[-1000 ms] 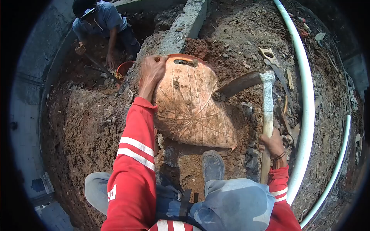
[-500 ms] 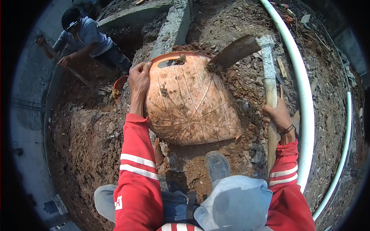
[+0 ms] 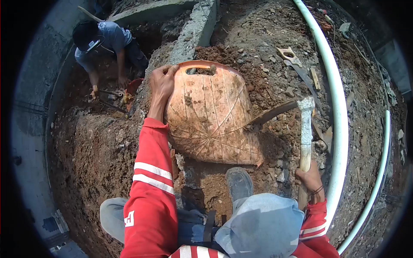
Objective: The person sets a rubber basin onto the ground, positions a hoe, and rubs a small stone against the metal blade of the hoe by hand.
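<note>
My left hand (image 3: 164,84) grips the upper left rim of an orange flexible tub (image 3: 211,116), its fingers closed on the edge. The tub is tipped up, with its ribbed, mud-smeared underside facing me and a handle hole at the top. In my right hand (image 3: 310,178) is the wooden handle of a hoe (image 3: 306,137), held fairly upright. The hoe's broad metal blade points left, and its tip is against the right side of the tub. The tub's inside is hidden from me.
A handsaw (image 3: 299,69) lies on the rubble beyond the hoe. A long white pipe (image 3: 337,103) runs along the right. At the back stands a concrete beam (image 3: 193,36). A co-worker (image 3: 107,43) bends over the trench at upper left, hands on tools.
The hoe has come down and toward me, its blade sliding lower along the tub and uncovering the handsaw. The tub has shifted slightly. The co-worker has bent down lower.
</note>
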`<state>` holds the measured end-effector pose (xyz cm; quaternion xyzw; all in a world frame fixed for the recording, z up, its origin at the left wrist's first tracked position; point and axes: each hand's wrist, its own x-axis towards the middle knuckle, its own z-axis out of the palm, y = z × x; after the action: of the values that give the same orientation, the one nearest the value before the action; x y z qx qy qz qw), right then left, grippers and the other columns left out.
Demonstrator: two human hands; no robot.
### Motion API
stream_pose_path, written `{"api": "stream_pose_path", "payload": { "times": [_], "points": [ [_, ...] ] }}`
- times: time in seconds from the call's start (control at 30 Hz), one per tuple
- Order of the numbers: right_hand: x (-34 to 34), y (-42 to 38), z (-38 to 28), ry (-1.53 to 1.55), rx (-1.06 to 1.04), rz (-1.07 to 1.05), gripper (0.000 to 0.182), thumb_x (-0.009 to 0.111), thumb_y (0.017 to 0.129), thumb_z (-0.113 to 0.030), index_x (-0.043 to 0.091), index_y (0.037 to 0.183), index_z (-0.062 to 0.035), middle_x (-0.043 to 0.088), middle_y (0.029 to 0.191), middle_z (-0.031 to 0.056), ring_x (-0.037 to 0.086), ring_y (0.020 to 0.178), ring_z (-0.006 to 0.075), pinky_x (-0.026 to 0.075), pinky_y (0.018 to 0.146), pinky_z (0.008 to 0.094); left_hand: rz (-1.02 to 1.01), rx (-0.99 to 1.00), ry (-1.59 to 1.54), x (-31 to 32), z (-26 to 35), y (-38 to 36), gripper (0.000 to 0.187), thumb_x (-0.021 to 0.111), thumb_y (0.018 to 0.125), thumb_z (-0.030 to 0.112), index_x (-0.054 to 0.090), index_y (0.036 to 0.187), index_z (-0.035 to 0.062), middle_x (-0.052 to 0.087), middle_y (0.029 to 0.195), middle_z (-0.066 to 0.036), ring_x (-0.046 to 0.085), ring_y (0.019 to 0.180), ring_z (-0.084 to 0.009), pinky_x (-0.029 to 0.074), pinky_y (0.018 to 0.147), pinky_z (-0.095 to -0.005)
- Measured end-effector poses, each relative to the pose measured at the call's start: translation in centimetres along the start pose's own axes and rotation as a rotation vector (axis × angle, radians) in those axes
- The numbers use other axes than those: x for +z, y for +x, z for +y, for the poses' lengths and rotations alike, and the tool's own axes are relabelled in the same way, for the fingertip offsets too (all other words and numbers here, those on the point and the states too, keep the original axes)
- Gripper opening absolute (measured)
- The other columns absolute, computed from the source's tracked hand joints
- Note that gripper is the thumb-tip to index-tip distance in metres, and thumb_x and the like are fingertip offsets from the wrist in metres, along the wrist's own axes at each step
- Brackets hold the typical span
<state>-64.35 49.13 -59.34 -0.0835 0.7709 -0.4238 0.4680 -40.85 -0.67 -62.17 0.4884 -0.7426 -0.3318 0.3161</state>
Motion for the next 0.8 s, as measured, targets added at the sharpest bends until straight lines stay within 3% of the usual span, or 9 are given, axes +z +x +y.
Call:
{"api": "stream_pose_path", "payload": {
  "times": [0.2, 0.27, 0.3, 0.33, 0.4, 0.57, 0.63, 0.73, 0.8],
  "points": [
    [-1.5, -3.7, 1.4, -0.009, 0.122, 0.005, 0.022, 0.063, 0.076, 0.006, 0.054, 0.095, 0.0016, 0.054, 0.072, 0.0039, 0.052, 0.049, 0.0138, 0.044, 0.042, 0.0307, 0.003, 0.028, 0.037, -0.6, 0.2, -0.4, 0.034, 0.068, 0.093, 0.034, 0.077, 0.097, 0.0021, 0.072, 0.074, -0.014, 0.067, 0.066, -0.0194, 0.049, 0.063, -0.0376],
    [-3.1, -3.2, 2.8, -0.241, -0.213, 0.085, 0.027, 0.066, 0.076, 0.002, 0.056, 0.101, 0.0031, 0.056, 0.074, 0.0041, 0.054, 0.053, 0.0149, 0.046, 0.045, 0.0306, 0.031, 0.020, 0.035, -0.9, 1.8, -0.7, 0.034, 0.067, 0.093, 0.035, 0.077, 0.097, 0.0027, 0.073, 0.076, -0.015, 0.068, 0.067, -0.0239, 0.049, 0.065, -0.0389],
    [-2.7, -4.0, 1.1, -0.190, -0.111, 0.152, 0.034, 0.066, 0.075, -0.002, 0.053, 0.106, 0.0001, 0.054, 0.075, 0.0035, 0.057, 0.060, 0.0148, 0.049, 0.050, 0.0287, -0.050, -0.077, 0.051, -1.6, 3.7, -1.2, 0.041, 0.067, 0.095, 0.039, 0.076, 0.106, 0.0002, 0.077, 0.088, -0.014, 0.069, 0.078, -0.0188, 0.051, 0.074, -0.0348],
    [-0.9, -4.8, -2.5, -0.113, -0.157, 0.334, 0.039, 0.068, 0.079, -0.005, 0.050, 0.113, -0.0010, 0.055, 0.077, 0.0036, 0.058, 0.060, 0.0146, 0.048, 0.049, 0.0283, -0.009, 0.004, 0.092, -0.2, 2.5, -0.9, 0.041, 0.067, 0.095, 0.038, 0.076, 0.107, -0.0002, 0.076, 0.088, -0.015, 0.069, 0.077, -0.0189, 0.051, 0.073, -0.0355],
    [-0.9, -3.3, -4.1, -0.015, -0.321, 0.392, 0.043, 0.068, 0.080, -0.003, 0.050, 0.119, -0.0007, 0.055, 0.079, 0.0042, 0.056, 0.054, 0.0142, 0.047, 0.046, 0.0286, -0.041, -0.012, 0.115, 0.5, 2.3, -0.8, 0.040, 0.067, 0.095, 0.038, 0.076, 0.107, 0.0000, 0.076, 0.088, -0.016, 0.070, 0.076, -0.0198, 0.051, 0.073, -0.0364],
    [3.5, -1.2, -12.8, 0.002, -0.527, 0.269, 0.032, 0.067, 0.083, -0.004, 0.053, 0.112, -0.0016, 0.056, 0.078, 0.0034, 0.055, 0.052, 0.0116, 0.045, 0.045, 0.0270, -0.042, -0.036, 0.151, 0.0, 5.4, -1.7, 0.037, 0.067, 0.094, 0.037, 0.078, 0.104, 0.0027, 0.077, 0.089, -0.015, 0.072, 0.078, -0.0252, 0.052, 0.074, -0.0382],
    [5.3, 0.3, -15.1, -0.005, -0.591, 0.245, 0.028, 0.066, 0.084, -0.004, 0.054, 0.110, -0.0020, 0.057, 0.077, 0.0036, 0.054, 0.052, 0.0107, 0.045, 0.045, 0.0265, 0.004, 0.070, 0.128, 0.5, 4.9, -1.6, 0.036, 0.066, 0.093, 0.037, 0.078, 0.102, 0.0038, 0.076, 0.087, -0.015, 0.072, 0.077, -0.0267, 0.052, 0.072, -0.0394],
    [7.3, 2.3, -16.1, -0.142, -0.634, 0.210, 0.028, 0.068, 0.084, -0.006, 0.052, 0.107, -0.0015, 0.056, 0.073, 0.0020, 0.054, 0.053, 0.0104, 0.044, 0.045, 0.0262, -0.016, 0.014, 0.160, 0.3, 5.7, -1.8, 0.035, 0.066, 0.093, 0.037, 0.078, 0.102, 0.0058, 0.076, 0.085, -0.017, 0.073, 0.078, -0.0267, 0.053, 0.073, -0.0394],
    [8.6, 3.7, -15.6, -0.295, -0.793, 0.198, 0.025, 0.066, 0.083, -0.004, 0.053, 0.105, -0.0015, 0.055, 0.072, 0.0013, 0.053, 0.052, 0.0091, 0.042, 0.044, 0.0249, -0.026, -0.005, 0.160, 0.3, 5.9, -1.9, 0.033, 0.065, 0.093, 0.036, 0.079, 0.103, 0.0077, 0.075, 0.086, -0.018, 0.073, 0.081, -0.0290, 0.053, 0.075, -0.0398]
  ]
}}
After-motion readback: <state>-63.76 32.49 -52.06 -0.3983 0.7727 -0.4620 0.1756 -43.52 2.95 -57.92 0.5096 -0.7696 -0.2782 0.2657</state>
